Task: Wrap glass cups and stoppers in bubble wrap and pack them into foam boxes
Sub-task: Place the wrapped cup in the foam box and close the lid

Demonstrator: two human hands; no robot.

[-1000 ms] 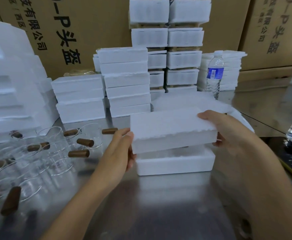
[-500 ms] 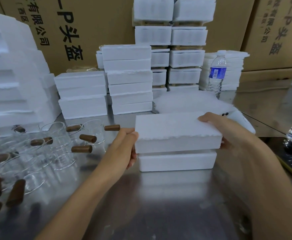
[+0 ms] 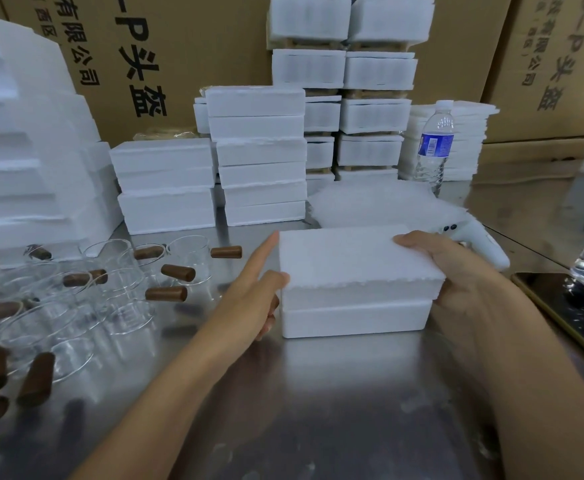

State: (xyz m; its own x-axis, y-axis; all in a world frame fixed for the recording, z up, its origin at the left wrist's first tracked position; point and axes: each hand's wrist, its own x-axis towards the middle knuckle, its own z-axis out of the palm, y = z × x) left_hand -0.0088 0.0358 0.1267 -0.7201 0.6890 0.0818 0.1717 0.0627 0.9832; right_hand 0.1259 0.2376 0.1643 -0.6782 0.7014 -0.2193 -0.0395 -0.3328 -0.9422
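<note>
A white foam lid (image 3: 352,261) sits on a white foam box (image 3: 352,318) at the middle of the steel table (image 3: 318,410). My left hand (image 3: 252,299) presses against the lid's left end, index finger straight along its side and thumb at the front corner. My right hand (image 3: 456,271) grips the lid's right end, fingers over the top and thumb at the front corner. Several clear glass cups (image 3: 117,258) and brown stoppers (image 3: 165,293) lie loose on the left. A pile of bubble wrap (image 3: 380,206) lies just behind the box.
Stacks of foam boxes (image 3: 259,154) stand behind and to the left, with cardboard cartons (image 3: 186,46) at the back. A water bottle (image 3: 434,147) stands at the back right. A white device (image 3: 484,244) lies behind my right hand, and a phone (image 3: 574,306) at the right edge.
The lid has come down from above the box and now rests on it. My left index finger has straightened along the lid's side.
</note>
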